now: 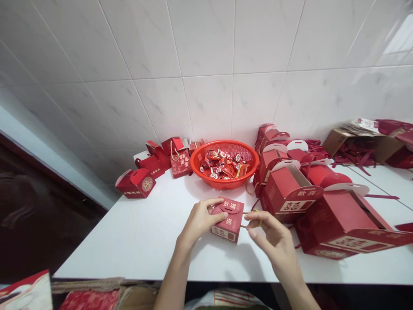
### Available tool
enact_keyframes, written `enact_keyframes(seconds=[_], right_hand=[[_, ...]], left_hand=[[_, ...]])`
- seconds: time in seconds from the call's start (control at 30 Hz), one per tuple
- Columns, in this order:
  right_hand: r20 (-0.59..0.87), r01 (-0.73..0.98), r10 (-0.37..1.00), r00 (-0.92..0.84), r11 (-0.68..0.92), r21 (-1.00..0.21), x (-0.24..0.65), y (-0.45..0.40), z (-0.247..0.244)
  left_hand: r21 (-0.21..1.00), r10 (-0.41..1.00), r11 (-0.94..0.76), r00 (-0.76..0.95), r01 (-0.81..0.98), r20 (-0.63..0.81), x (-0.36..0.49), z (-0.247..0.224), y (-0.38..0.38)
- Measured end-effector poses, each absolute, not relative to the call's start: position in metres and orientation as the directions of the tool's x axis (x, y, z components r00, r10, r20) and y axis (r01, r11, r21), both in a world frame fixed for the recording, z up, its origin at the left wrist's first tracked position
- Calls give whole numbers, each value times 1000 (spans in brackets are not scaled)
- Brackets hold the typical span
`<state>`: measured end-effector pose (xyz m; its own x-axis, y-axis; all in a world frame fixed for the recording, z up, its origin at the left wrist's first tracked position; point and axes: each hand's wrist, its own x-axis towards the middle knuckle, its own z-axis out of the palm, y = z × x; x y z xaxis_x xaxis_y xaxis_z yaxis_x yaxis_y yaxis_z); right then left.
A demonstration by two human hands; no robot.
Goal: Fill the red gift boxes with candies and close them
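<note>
A small red candy box (237,212) with its flap lid closed sits on the white table in front of me. Around its left side is my left hand (204,217), thumb on the lid and fingers along the far edge. A thin gold cord handle (244,227) comes out of the box's right side. My right hand (270,232) has thumb and fingers at this cord, with a loop of it near the fingertips. Just beyond the box stands a red plastic basket (222,186) with wrapped candies (226,165) in it.
Several larger red gift boxes (290,189) with raised handle flaps crowd the right. Smaller red boxes (139,184) stand at the back left. Cardboard boxes (335,144) with dark red ribbons are at the far right. A tiled wall (209,103) rises behind the white table (129,241).
</note>
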<state>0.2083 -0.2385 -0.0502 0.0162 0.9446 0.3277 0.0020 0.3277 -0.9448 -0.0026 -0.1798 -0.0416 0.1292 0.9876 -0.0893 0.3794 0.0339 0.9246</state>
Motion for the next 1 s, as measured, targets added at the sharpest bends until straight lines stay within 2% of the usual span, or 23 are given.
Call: enact_keyframes(seconds=[0.13, 0.2, 0.33, 0.47, 0.7, 0.87, 1.0], right_hand=[[465, 349, 885, 7, 433, -831, 188, -237, -70], [519, 458, 854, -33, 474, -752, 180, -234, -82], [515, 603, 851, -101, 464, -649, 172, -231, -99], [507, 636, 856, -101, 448, -629, 174, -230, -101], [521, 563, 853, -8, 434, -703, 180, -231, -90], [569, 547, 822, 41, 458, -701, 180, -239, -78], [568, 612, 823, 16, 441, -657, 171, -250, -81]], left_hand=[[904, 995, 24, 80, 427, -65, 5, -34, -185], [898, 996, 7, 76, 441, -45, 5, -34, -187], [891, 997, -38, 80, 453, 1, 0, -34, -190], [961, 998, -46, 42, 272, 36, -11, -25, -193], [987, 985, -160, -62, 10, 160, -31, -1, -206], [978, 974, -209, 81, -17, 210, -30, 5, -221], [978, 953, -210, 227, 8, 203, -19, 6, -229]])
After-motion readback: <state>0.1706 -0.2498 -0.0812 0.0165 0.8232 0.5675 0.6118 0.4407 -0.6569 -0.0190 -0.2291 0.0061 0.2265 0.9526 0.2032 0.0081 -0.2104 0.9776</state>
